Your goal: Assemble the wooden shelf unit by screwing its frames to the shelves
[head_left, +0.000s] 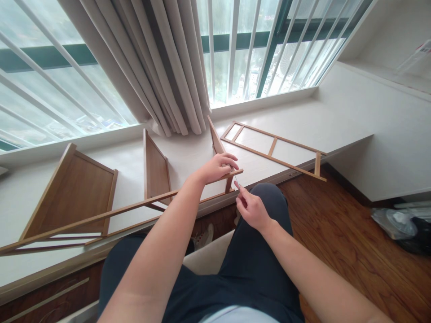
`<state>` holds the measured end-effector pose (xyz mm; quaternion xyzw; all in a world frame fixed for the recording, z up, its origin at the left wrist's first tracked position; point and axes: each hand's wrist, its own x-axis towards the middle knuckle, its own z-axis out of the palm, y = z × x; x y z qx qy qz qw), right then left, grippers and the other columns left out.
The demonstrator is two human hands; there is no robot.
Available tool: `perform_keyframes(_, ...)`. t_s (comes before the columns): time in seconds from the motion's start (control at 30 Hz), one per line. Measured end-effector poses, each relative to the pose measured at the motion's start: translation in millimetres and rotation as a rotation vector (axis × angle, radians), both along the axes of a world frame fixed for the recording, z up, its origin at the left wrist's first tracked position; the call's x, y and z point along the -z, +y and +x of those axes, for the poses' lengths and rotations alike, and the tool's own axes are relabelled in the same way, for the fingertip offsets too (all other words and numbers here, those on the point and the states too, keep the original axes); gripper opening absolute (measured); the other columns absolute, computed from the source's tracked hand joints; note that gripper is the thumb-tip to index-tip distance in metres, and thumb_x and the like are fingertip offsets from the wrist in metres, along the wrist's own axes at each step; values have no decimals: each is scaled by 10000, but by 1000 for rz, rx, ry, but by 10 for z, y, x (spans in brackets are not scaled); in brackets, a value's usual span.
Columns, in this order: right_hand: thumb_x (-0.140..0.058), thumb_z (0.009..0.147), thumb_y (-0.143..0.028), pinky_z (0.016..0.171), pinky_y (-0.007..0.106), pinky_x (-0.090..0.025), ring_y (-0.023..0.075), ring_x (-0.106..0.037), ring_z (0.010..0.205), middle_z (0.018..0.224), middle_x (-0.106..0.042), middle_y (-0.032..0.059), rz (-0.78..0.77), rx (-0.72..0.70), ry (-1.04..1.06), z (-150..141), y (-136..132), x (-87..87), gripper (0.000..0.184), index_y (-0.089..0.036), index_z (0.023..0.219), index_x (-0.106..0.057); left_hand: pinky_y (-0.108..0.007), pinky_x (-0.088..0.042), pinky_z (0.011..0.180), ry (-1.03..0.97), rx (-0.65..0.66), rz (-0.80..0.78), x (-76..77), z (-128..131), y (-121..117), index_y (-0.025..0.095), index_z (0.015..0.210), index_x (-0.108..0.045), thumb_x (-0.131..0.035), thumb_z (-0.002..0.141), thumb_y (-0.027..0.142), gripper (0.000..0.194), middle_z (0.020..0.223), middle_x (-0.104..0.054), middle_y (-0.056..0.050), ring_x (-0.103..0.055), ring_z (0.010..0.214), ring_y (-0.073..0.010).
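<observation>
A partly assembled wooden shelf stands on its side on the white window ledge. Its side frame has a long rail running from the far left to my left hand. The fingers of that hand are bent round the rail's right end, beside a small board. Just below, my right hand pinches a thin metal rod, perhaps a hex key, which points up at the rail end. Its tip is too small to make out. Further left, a middle board and a large board stand upright against the frame.
A second ladder-like wooden frame lies flat on the white ledge to the right. Grey curtains hang behind, between barred windows. Plastic bags sit on the wooden floor at right. My knees are against the ledge's front edge.
</observation>
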<state>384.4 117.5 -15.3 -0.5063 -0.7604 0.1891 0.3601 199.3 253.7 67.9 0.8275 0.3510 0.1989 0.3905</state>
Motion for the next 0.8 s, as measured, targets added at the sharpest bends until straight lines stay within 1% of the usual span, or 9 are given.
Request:
perform_keyframes(0.17,-477,983,-233,687,286,-516,163,-627,655,806,-696,38,-42,-37,33,5,0,-7,543,-162,1521,-482,-360,-473,1121,-5,-1,7,-11,7,-3,217,980,-798,-494,821,199,344,1374,-627,-45,-602,1231,-243)
perform_keyframes(0.27,-469,1008,-290,689,283,-499,162,-615,668,786,-673,35,-87,-29,75,15,6,-17,483,-170,1470,-544,-369,-466,1127,-7,1,2,-15,8,-5,210,980,-795,-500,830,202,331,1376,-625,-50,-601,1233,-240)
perform_keyframes(0.33,-463,1026,-351,698,279,-490,158,-607,689,781,-653,35,-133,-3,153,23,25,-15,441,-178,1408,-602,-369,-458,1134,-8,2,0,-17,9,-7,202,984,-793,-504,837,203,325,1376,-622,-56,-597,1238,-237)
perform_keyframes(0.4,-481,1028,-424,680,269,-482,148,-592,687,765,-633,29,-209,23,304,27,60,-2,423,-184,1333,-649,-370,-453,1137,-8,2,0,-18,10,-10,196,985,-793,-505,843,202,321,1376,-621,-61,-595,1239,-234)
perform_keyframes(0.47,-509,1007,-512,592,246,-450,128,-551,631,739,-612,19,-325,32,522,25,110,17,429,-185,1224,-685,-373,-454,1136,-7,0,0,-19,11,-12,195,985,-793,-503,848,198,322,1376,-622,-64,-595,1239,-232)
perform_keyframes(0.53,-536,968,-605,493,225,-393,106,-499,564,729,-599,15,-480,5,748,19,168,30,466,-180,1074,-696,-372,-454,1135,-6,2,2,-20,11,-12,196,987,-794,-502,848,194,323,1376,-623,-64,-594,1241,-230)
perform_keyframes(0.6,-586,917,-657,441,210,-357,91,-477,525,727,-596,14,-650,-56,923,15,220,27,488,-176,932,-666,-367,-453,1136,-8,8,6,-19,11,-10,198,986,-794,-504,845,191,323,1376,-624,-62,-595,1242,-228)
perform_keyframes(0.7,-704,851,-619,421,195,-356,80,-480,505,722,-598,1,-830,-150,1082,15,268,-13,457,-181,811,-579,-364,-455,1134,-10,14,12,-13,9,-4,202,984,-794,-506,841,190,322,1378,-624,-58,-597,1242,-227)
perform_keyframes(0.8,-751,831,-574,409,186,-355,74,-466,495,707,-591,-17,-885,-203,1179,16,276,-61,457,-189,770,-512,-364,-454,1135,-8,16,17,-2,6,3,207,989,-794,-505,840,193,326,1376,-624,-54,-593,1247,-227)
